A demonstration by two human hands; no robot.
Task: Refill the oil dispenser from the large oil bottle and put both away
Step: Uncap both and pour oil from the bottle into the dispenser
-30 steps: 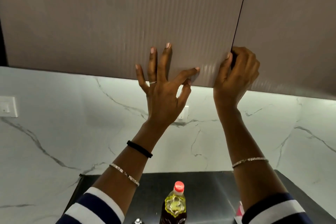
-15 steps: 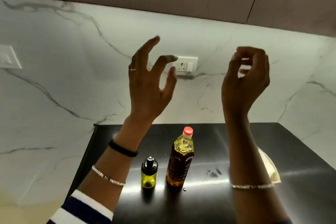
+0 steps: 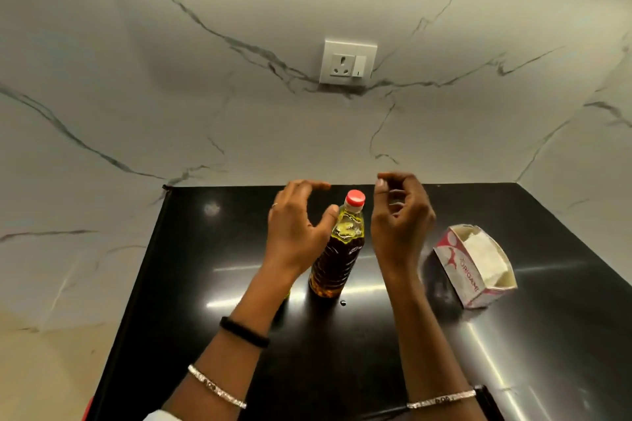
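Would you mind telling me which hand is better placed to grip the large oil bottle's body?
Left, I think. The left hand is cupped open beside the oil bottle, thumb almost at its shoulder; the right hand hangs loosely curled, apart, level with the red cap.

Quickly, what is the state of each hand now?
Left hand: open, beside the red-capped plastic oil bottle, not gripping it.
Right hand: open, loosely curled, holding nothing.

- Glossy black countertop [image 3: 205,318], reflecting light.
- White grey-veined marble backsplash [image 3: 171,79].
- Wall socket with switch [image 3: 348,62] mounted on backsplash.
- Open Origami tissue box [image 3: 475,267] on countertop, right side.
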